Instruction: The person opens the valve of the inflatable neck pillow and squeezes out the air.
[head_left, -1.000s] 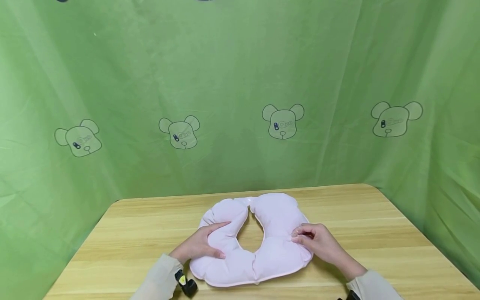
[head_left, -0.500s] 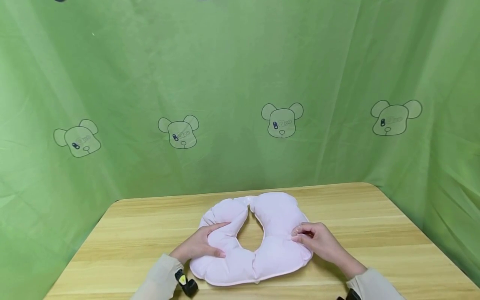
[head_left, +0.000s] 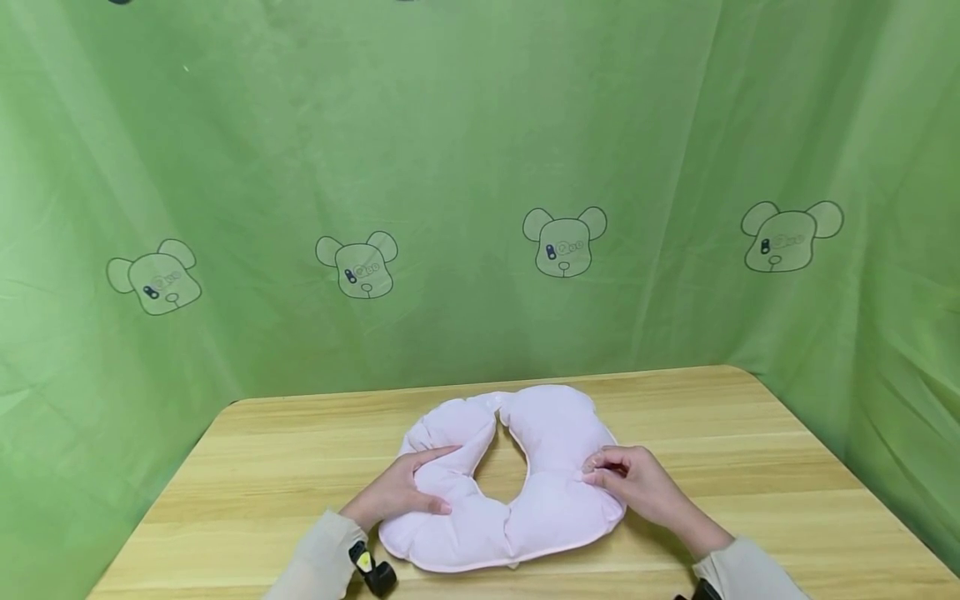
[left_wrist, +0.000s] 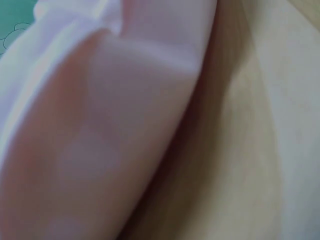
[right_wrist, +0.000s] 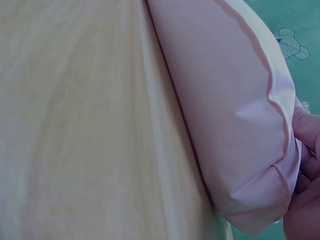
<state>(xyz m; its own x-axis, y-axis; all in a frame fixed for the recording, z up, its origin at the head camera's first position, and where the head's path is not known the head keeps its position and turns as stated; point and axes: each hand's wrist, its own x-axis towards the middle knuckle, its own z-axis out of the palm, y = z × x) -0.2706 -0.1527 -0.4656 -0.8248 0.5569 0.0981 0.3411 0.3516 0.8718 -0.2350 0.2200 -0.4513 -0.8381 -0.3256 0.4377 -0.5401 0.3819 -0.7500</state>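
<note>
A pale pink inflatable neck pillow [head_left: 555,429], puffed up and creased at its seams, lies on the wooden table with its two ends meeting at the far side. My left hand [head_left: 396,490] rests on the pillow's left arm, thumb and forefinger spread apart. On the other side, the fingertips of my right hand [head_left: 643,485] pinch at the pillow's right arm. In the right wrist view, a small clear piece [right_wrist: 306,106] shows just beyond these fingertips; the fingers partly hide it. Only the pillow's side [left_wrist: 105,140] appears in the left wrist view, blurred.
The light wooden tabletop [head_left: 262,467] extends around the pillow to rounded far corners. Green cloth [head_left: 450,167] with printed bear heads hangs behind the table and along both sides. A black wrist camera [head_left: 378,575] sits at the left sleeve.
</note>
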